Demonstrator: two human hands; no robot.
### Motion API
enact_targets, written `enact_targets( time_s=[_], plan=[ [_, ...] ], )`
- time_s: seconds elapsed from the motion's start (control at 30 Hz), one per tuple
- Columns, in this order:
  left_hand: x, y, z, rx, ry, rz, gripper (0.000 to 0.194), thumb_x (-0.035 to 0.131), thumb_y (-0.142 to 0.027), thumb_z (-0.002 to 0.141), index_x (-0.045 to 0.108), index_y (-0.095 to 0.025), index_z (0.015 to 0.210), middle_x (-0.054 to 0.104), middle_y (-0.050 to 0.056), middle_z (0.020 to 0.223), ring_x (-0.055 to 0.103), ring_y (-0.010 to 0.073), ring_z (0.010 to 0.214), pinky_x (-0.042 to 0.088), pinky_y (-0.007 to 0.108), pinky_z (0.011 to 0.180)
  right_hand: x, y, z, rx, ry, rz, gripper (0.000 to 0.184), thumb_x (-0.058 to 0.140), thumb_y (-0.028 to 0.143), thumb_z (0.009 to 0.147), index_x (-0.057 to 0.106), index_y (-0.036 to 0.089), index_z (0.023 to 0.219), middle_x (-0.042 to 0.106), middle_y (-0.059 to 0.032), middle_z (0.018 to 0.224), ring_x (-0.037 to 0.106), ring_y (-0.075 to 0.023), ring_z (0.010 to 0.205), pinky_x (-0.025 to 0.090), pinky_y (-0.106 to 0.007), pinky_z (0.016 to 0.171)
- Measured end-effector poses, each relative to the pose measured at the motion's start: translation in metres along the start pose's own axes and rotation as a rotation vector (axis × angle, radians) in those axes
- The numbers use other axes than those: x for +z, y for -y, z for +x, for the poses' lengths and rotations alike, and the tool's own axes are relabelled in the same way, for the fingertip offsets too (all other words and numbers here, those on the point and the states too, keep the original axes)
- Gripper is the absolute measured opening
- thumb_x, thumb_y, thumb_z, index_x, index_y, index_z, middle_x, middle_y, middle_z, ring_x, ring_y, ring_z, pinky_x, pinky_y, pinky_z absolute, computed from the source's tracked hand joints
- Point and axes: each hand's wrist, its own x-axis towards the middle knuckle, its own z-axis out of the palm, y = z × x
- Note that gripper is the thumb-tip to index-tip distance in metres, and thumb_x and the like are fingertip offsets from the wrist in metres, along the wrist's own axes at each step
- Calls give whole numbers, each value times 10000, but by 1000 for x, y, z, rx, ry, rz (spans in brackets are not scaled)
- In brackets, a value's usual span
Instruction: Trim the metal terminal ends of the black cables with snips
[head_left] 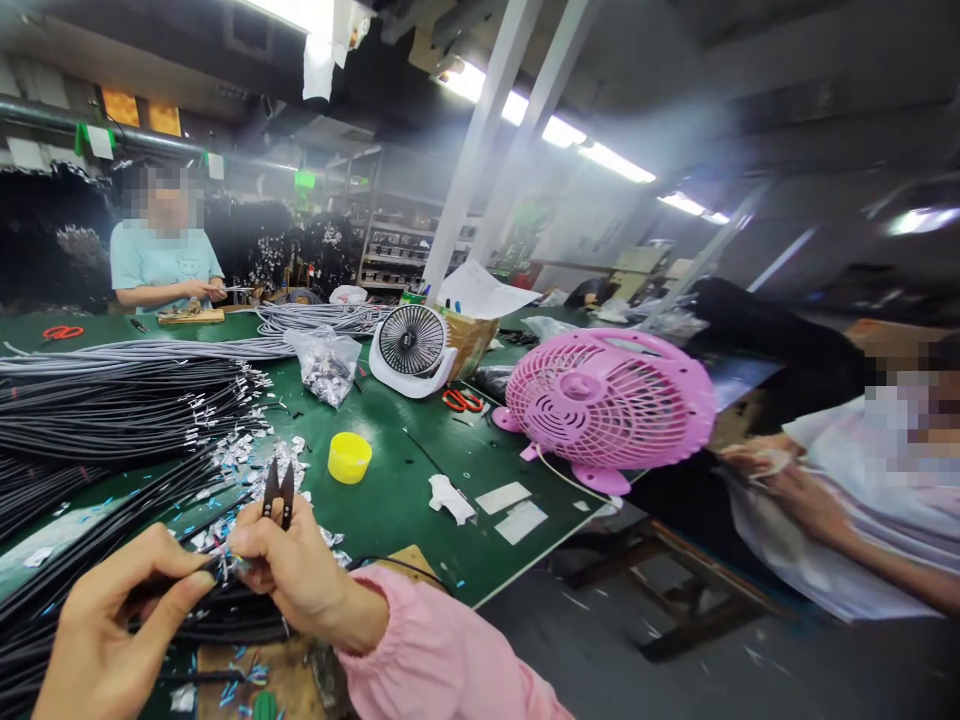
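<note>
My left hand [131, 610] pinches a black cable [206, 568] near its stripped end at the lower left. Close against it, my right hand [296, 570], in a pink sleeve, is closed around small thread snips [278, 492], whose two dark blades point up and stand slightly apart. The thumb and fingers of that hand also meet at the cable's end, where bits of foil and coloured wire show. Just what the right fingertips pinch there is partly hidden. Bundles of black cables [112, 410] with foil-covered ends lie beyond my hands.
On the green table [405, 450] are a yellow tape ring [349, 458], a small white fan [412, 345], a plastic bag of parts [326, 365] and orange-handled scissors [462, 401]. A pink fan [607, 400] stands at the right edge. Co-workers sit across the table [169, 260] and at right [862, 500].
</note>
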Motion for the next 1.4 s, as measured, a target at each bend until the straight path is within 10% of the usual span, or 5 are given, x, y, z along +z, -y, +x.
enact_targets(
  time_s=[0.3,0.63,0.93,1.2,1.4],
  plan=[
    [-5,5,4,7,-59,19,568,748,-773,778,658,-249,579,506,-50,582,463,124,534,397,217,471,-18,24,12,-205,-201,126,490,766,487,769,410,243,537,330,105,446,258,-69,419,207,-227,408],
    [2,-1,-4,-117,-206,-71,580,776,-844,678,712,-273,599,546,-52,593,504,118,522,486,179,499,-2,29,-2,-450,6,-600,342,708,153,728,442,208,521,440,62,530,434,-117,557,363,-281,573],
    [-8,18,0,-26,30,60,566,664,-802,819,753,-274,637,636,-19,590,592,152,523,490,200,480,-7,23,-4,-514,101,-540,344,624,243,758,362,235,535,388,52,526,377,-111,519,279,-277,505],
    [-2,11,-2,-153,158,30,689,551,-858,858,650,-240,569,585,-14,546,546,158,515,449,226,486,-13,-5,2,-669,-11,-459,22,724,216,727,738,200,732,607,26,641,538,-119,557,406,-217,501],
    [7,6,-5,-317,-59,-1,750,599,-965,710,652,-227,582,532,-28,538,495,145,520,422,233,495,-28,-40,8,-1029,42,-697,131,678,246,936,805,224,957,764,-63,802,672,-163,660,580,-249,650]
  ],
)
